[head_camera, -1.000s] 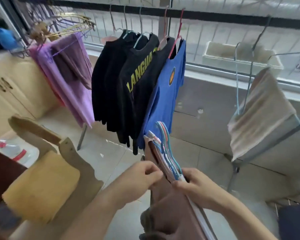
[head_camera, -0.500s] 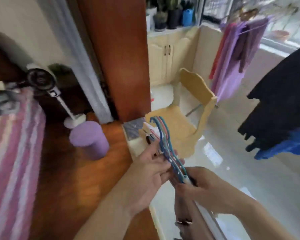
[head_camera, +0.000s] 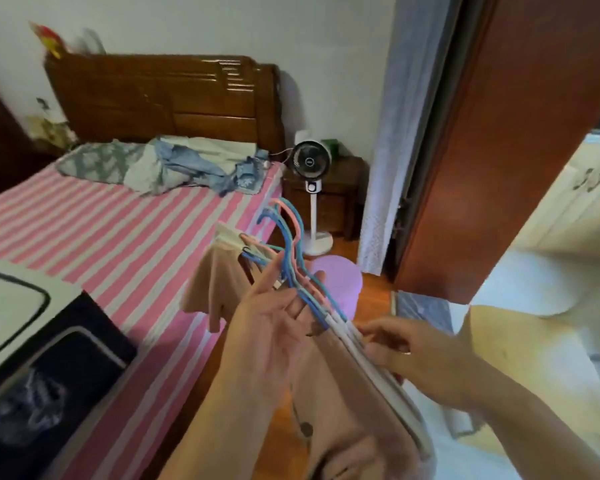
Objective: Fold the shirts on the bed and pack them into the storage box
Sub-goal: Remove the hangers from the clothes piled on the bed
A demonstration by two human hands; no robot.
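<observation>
- Beside the near right edge of the bed (head_camera: pixel 94 237), both hands hold a bunch of shirts (head_camera: pixel 347 393) on hangers (head_camera: pixel 293 258), off the mattress and above the wooden floor (head_camera: pixel 374 303).
- The left hand (head_camera: pixel 274 327) is palm up with its fingers fairly straight and spread; the hanger wires rest across the fingers, and the hooks in blue, teal and pink rise above them.
- The right hand (head_camera: pixel 406 351) has its fingers and thumb pinched on the white collar edges of the shirts just below the hangers.
- The shirts are tan or pinkish-brown; one shoulder droops to the left over the bed's edge, and the rest hangs down between the forearms.
- On the near left corner of the bed sits a dark storage box (head_camera: pixel 42 382) with a pale lid (head_camera: pixel 11 306) tipped up behind it; something dark lies inside, too blurred to name.
- At the far end of the bed, against the wooden headboard (head_camera: pixel 160 98), lies a heap of blue and pale bedding (head_camera: pixel 174 164).
- Off the far right corner stands a white fan (head_camera: pixel 310 168) in front of a dark nightstand (head_camera: pixel 340 188), and a purple stool (head_camera: pixel 340 278) sits on the floor just behind the hangers.
- A reddish-brown door (head_camera: pixel 499 133) and a pale curtain (head_camera: pixel 392 133) fill the right side.
</observation>
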